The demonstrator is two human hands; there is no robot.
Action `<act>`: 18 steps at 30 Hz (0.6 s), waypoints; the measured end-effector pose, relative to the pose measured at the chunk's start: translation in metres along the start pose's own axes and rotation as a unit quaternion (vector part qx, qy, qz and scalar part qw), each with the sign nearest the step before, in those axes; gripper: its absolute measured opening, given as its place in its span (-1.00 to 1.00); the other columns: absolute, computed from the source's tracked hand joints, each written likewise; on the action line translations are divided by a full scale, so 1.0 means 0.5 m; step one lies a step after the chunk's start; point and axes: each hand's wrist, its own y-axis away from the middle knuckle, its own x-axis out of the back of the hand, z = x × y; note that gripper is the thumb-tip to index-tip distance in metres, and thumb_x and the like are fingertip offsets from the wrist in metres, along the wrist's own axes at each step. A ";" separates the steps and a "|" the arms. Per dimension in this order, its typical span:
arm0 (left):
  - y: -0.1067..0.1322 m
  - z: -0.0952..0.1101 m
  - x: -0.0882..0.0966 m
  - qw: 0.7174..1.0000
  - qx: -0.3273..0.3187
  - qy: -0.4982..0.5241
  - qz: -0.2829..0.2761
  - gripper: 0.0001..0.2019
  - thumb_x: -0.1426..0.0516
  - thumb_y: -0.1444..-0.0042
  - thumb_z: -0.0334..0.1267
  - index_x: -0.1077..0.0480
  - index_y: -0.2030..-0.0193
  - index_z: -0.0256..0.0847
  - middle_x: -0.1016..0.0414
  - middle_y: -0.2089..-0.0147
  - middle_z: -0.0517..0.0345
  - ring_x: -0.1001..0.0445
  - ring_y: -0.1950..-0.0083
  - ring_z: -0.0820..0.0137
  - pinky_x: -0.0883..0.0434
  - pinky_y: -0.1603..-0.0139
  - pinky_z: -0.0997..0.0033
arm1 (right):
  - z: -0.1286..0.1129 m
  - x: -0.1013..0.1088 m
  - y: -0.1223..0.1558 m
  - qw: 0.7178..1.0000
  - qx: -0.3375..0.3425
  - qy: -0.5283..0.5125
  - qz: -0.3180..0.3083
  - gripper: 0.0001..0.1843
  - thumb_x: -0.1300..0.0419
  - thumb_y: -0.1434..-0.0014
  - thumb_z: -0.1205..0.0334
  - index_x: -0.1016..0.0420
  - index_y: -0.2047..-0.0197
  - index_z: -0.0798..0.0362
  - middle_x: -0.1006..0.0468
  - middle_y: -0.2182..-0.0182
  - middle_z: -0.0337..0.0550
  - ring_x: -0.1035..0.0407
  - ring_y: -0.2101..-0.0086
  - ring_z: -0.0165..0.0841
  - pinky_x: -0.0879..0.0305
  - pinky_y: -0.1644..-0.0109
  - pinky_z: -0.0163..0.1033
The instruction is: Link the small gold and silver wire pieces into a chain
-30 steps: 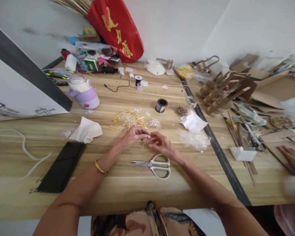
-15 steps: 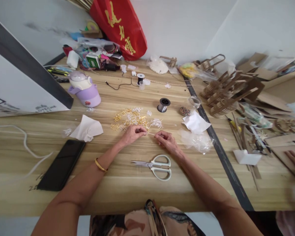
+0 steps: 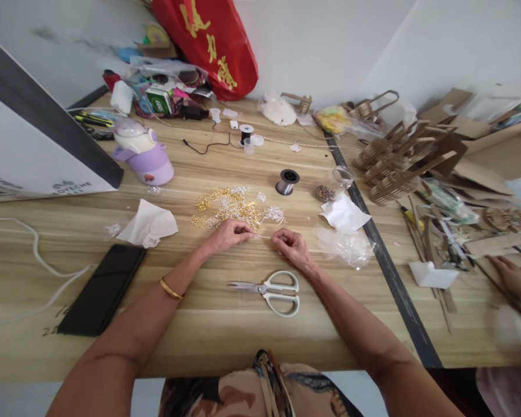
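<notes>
From my remote station I find both hands beyond the scissors point(image 3: 261, 288), each with thumb and forefinger closed in a pinch. The left hand point(image 3: 228, 236) grips one end of a thin strand point(image 3: 264, 236), and the right hand point(image 3: 294, 248) appears to grip the other; the strand spans the gap between them, nearly straight. Its material, and anything hidden inside the fingers, I cannot tell. I judge the step in hand to be drawing the strand out between the fingertips; the next move calls for a firm pinch at both ends and an even pull.

Beyond the scissors and just past the left hand lies a heap of gold and silver findings point(image 3: 228, 205) on the tabletop point(image 3: 208, 347). A spool point(image 3: 287, 182) stands farther beyond the scissors. To the right of the scissors I record crumpled clear plastic point(image 3: 345, 246) and white paper point(image 3: 344, 213); to the left, a dark phone point(image 3: 102, 289). Well to the right of the scissors is a co-worker's hand point(image 3: 510, 277), partly blurred.
</notes>
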 end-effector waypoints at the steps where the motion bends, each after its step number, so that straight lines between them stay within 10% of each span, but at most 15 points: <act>1: 0.000 -0.002 0.000 1.000 0.003 -0.001 -0.001 -0.79 -0.17 -0.05 -0.20 -0.51 0.33 -0.34 -0.51 0.48 0.15 -0.38 0.49 0.52 -0.30 0.44 0.57 | 0.002 0.000 0.000 1.000 0.005 -0.002 -0.001 -0.66 -0.19 -0.11 -0.02 -0.40 0.36 0.13 -0.21 0.67 -0.38 -0.03 0.63 -0.54 0.08 0.56 -0.38; 18: 0.006 0.008 0.026 0.983 0.033 -0.114 -0.141 -0.71 -0.13 -0.03 -0.27 -0.53 0.11 -0.27 -0.45 0.59 0.24 -0.34 0.57 0.53 -0.19 0.49 0.58 | 0.013 0.002 -0.002 0.998 0.036 0.024 -0.036 -0.73 -0.18 -0.14 0.04 -0.41 0.33 0.11 -0.28 0.61 -0.33 -0.10 0.60 -0.51 0.01 0.53 -0.37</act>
